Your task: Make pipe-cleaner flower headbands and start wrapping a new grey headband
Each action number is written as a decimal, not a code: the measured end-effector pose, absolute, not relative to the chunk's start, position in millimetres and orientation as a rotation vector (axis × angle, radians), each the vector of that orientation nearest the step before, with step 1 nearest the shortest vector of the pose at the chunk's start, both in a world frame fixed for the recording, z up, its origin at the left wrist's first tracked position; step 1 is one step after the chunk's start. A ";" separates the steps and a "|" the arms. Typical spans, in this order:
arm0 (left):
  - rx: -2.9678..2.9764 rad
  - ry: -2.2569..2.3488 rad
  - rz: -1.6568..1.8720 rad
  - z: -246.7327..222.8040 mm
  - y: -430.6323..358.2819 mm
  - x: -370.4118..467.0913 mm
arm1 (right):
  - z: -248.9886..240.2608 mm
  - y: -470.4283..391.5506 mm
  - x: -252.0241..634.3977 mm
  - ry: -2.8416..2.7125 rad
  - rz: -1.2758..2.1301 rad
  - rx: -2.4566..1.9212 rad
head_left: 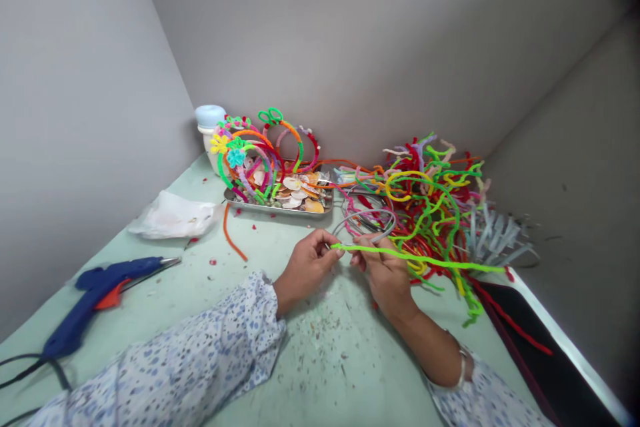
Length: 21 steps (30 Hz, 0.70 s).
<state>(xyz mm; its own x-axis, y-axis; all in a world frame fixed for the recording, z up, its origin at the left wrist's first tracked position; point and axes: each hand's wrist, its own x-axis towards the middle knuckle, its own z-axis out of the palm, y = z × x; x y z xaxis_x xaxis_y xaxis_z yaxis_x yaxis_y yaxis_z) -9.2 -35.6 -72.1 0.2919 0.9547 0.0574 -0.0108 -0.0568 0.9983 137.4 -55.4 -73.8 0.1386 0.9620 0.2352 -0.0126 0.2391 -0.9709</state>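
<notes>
A lime-green pipe cleaner [425, 257] stretches from my left fingertips across my right hand to the far right, where its end lies near a red tip. My left hand [310, 265] is closed, pinching the near end between thumb and finger. Close by, my right hand [389, 279] is closed too, with a thin grey headband [384, 211] arching up from its fingers. The headband's other side runs down toward my left fingertips; whether they grip it as well is hard to see.
A metal tray [280, 209] of shells carries several pipe-cleaner headbands [300, 140], beside a lidded white container [210, 130]. Tangled pipe cleaners [435, 207] lie at right, near a dark tray [545, 340]. At left are a blue glue gun [83, 307] and plastic bag [173, 215].
</notes>
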 end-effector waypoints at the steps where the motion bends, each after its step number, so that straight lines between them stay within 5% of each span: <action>1: 1.368 0.957 1.030 -71.6 -35.5 -9.2 | -73.9 -55.2 137.5 -1.192 0.954 -1.066; 21: 1.236 0.891 1.063 -70.6 -32.2 -10.8 | -75.6 -56.5 138.6 -1.259 0.911 -1.068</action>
<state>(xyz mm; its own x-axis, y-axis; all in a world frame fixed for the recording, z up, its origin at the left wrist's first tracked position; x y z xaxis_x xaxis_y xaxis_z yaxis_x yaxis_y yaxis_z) -10.8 -32.2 -70.6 0.2850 0.9581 0.0287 -0.1395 0.0119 0.9901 138.6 -56.5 -75.6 0.1108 0.9546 0.2767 0.0356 0.2744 -0.9610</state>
